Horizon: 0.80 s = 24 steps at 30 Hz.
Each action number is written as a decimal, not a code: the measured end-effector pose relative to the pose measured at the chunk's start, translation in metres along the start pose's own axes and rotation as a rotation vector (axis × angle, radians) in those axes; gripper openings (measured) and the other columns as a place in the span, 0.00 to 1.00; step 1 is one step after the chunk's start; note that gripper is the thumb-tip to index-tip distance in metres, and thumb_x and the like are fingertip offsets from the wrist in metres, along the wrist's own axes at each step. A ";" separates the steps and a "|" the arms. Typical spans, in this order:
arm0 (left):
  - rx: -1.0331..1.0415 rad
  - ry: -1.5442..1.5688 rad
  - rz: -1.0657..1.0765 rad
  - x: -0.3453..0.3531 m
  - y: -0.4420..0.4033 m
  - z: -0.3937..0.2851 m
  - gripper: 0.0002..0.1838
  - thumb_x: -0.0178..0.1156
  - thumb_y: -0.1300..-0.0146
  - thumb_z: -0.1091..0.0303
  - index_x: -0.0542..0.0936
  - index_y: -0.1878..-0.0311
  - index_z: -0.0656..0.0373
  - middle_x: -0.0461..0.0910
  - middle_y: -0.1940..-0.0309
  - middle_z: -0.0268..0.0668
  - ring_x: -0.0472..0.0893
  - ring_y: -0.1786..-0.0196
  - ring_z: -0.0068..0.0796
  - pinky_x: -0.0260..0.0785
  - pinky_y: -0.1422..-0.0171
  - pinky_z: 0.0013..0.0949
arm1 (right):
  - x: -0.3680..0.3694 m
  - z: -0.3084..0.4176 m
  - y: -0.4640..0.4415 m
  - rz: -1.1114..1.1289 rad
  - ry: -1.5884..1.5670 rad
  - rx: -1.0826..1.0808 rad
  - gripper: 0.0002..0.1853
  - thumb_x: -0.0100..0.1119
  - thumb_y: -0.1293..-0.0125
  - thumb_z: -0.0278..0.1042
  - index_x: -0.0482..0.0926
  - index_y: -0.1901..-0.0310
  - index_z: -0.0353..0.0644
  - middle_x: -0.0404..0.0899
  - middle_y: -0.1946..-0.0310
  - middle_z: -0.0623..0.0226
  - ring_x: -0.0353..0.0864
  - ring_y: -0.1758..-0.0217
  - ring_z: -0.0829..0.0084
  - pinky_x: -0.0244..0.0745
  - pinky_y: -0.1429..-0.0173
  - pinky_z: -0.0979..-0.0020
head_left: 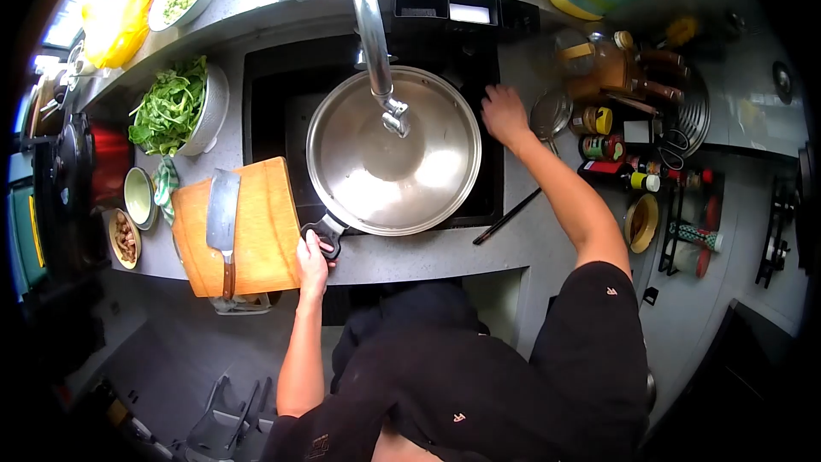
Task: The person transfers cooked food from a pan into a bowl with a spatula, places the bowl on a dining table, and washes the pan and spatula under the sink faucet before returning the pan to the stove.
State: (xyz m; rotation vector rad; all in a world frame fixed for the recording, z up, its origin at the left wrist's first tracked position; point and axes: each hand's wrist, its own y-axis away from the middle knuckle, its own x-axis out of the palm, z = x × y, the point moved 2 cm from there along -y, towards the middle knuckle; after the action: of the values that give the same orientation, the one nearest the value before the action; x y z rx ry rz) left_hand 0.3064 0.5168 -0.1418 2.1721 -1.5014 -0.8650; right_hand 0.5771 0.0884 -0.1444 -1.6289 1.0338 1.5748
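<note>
Our left hand [313,265] has its fingers closed round the handle [331,227], our right hand [506,115] loosely curled; the pan [428,180] at the sink [263,111] seems stiff, heavy, best held there.

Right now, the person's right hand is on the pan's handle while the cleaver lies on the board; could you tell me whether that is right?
Not quite: the head view shows the left hand on the handle of the pan. The cleaver does lie on the board.
</note>
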 end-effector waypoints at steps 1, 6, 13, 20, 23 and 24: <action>0.019 0.011 -0.051 0.003 0.001 -0.002 0.23 0.42 0.21 0.49 0.71 0.61 0.60 0.76 0.77 0.35 0.75 0.83 0.24 0.68 0.81 0.26 | 0.003 0.003 0.004 0.016 0.002 -0.059 0.09 0.60 0.44 0.33 0.83 0.63 0.40 0.79 0.54 0.59 0.75 0.46 0.59 0.71 0.42 0.59; 0.017 -0.020 -0.249 0.010 0.010 -0.021 0.23 0.46 0.22 0.49 0.72 0.62 0.62 0.75 0.80 0.35 0.72 0.86 0.23 0.67 0.84 0.27 | 0.060 0.007 -0.015 0.115 -0.032 -0.271 0.13 0.54 0.42 0.32 0.85 0.58 0.41 0.81 0.49 0.57 0.73 0.40 0.58 0.66 0.33 0.60; 0.042 -0.088 -0.398 0.000 -0.004 -0.033 0.22 0.49 0.23 0.52 0.77 0.61 0.64 0.73 0.82 0.32 0.72 0.83 0.21 0.67 0.83 0.26 | 0.094 0.010 -0.041 0.159 -0.307 -0.089 0.18 0.49 0.32 0.35 0.81 0.46 0.39 0.78 0.40 0.52 0.69 0.31 0.55 0.64 0.30 0.55; 0.034 -0.076 -0.371 -0.028 -0.029 -0.058 0.21 0.51 0.24 0.51 0.78 0.60 0.62 0.71 0.83 0.30 0.70 0.83 0.18 0.65 0.83 0.25 | 0.111 0.034 -0.061 0.405 0.245 -0.404 0.20 0.46 0.29 0.37 0.81 0.43 0.41 0.79 0.42 0.49 0.79 0.39 0.53 0.67 0.32 0.51; 0.070 -0.108 -0.368 -0.032 -0.039 -0.069 0.21 0.51 0.24 0.51 0.78 0.60 0.62 0.70 0.83 0.30 0.69 0.84 0.18 0.64 0.83 0.24 | 0.144 0.034 -0.060 0.316 0.311 -0.396 0.19 0.46 0.29 0.39 0.82 0.45 0.41 0.81 0.43 0.52 0.79 0.38 0.54 0.68 0.34 0.49; 0.074 -0.101 -0.353 -0.032 -0.043 -0.073 0.21 0.51 0.24 0.51 0.78 0.60 0.62 0.70 0.83 0.30 0.69 0.84 0.18 0.64 0.83 0.24 | 0.151 0.033 -0.065 0.359 0.281 -0.360 0.19 0.46 0.28 0.39 0.82 0.45 0.41 0.80 0.42 0.53 0.79 0.38 0.54 0.68 0.34 0.49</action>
State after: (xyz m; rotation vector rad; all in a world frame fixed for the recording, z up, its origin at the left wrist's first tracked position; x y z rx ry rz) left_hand 0.3766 0.5593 -0.1042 2.5299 -1.2276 -1.0589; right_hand 0.6134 0.1335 -0.3016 -2.0395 1.3040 1.8876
